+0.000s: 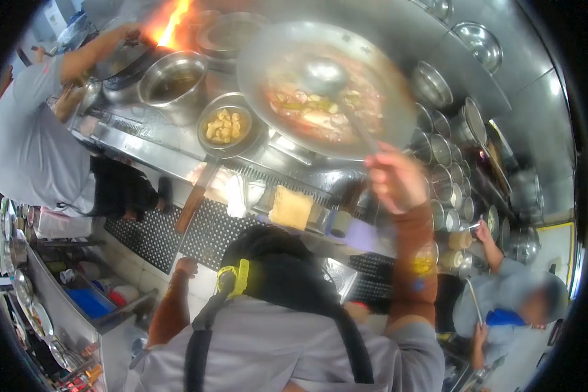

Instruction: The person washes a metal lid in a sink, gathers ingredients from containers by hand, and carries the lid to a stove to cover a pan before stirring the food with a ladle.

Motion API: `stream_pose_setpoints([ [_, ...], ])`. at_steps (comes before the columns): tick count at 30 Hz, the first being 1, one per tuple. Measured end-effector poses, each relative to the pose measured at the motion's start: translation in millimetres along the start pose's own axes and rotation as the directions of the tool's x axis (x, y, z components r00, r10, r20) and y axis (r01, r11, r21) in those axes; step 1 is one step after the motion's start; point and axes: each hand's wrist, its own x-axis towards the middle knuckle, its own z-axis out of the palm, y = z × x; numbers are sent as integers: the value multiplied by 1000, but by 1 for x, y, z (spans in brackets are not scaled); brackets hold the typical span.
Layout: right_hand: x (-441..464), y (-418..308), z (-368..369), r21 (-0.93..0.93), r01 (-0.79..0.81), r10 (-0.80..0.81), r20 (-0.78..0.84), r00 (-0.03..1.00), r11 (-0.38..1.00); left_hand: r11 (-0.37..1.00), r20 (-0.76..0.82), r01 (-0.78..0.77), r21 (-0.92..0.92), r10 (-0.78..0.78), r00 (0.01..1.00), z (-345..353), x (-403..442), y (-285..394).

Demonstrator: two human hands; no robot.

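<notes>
My right hand [398,179] is closed round the handle of a metal ladle [325,75], blurred by motion. The ladle's bowl is over a large wok [251,72], which holds reddish broth with pale and green pieces [320,114]. My left hand [187,266] is low at the left, closed, with nothing visible in it. A wooden pan handle [193,206] lies above that hand, apart from it. Its pan holds yellowish chunks [226,126].
A tall pot of dark liquid [173,78] stands on the range near a flame [171,26]. One co-worker [39,144] works at the left, another [503,300] at the right. Stacked metal pots [443,150] line the right. A folded yellow cloth [291,208] lies on the front ledge.
</notes>
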Motion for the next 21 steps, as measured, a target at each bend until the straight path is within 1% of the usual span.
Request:
stream_pose_setpoints([
  [2,-6,6,5,-77,20,-23,-48,999,997,1000,11,-17,11,16,1000,-2,2,-2],
  [4,-14,7,2,-60,27,-28,-16,999,998,1000,7,15,-25,-15,1000,-3,4,-4],
  [6,-20,6,-1,-28,26,-25,16,1000,999,989,-12,82,-122,-84,996,-4,2,-1],
  [8,-28,7,2,-84,46,-47,-9,999,995,962,-42,134,-237,-148,988,-2,-1,3],
  [10,-35,9,1,-107,61,-63,-16,998,992,947,-59,155,-283,-179,982,-4,-4,9],
  [15,-57,10,-10,-118,42,-44,-15,999,992,955,-68,145,-257,-167,984,-5,-1,17],
  [17,-67,13,-11,-146,59,-67,-46,997,987,964,-60,142,-227,-159,985,-6,2,19],
  [21,-86,14,-11,-199,51,-77,-127,989,979,996,90,81,-24,-79,993,-14,11,18],
])
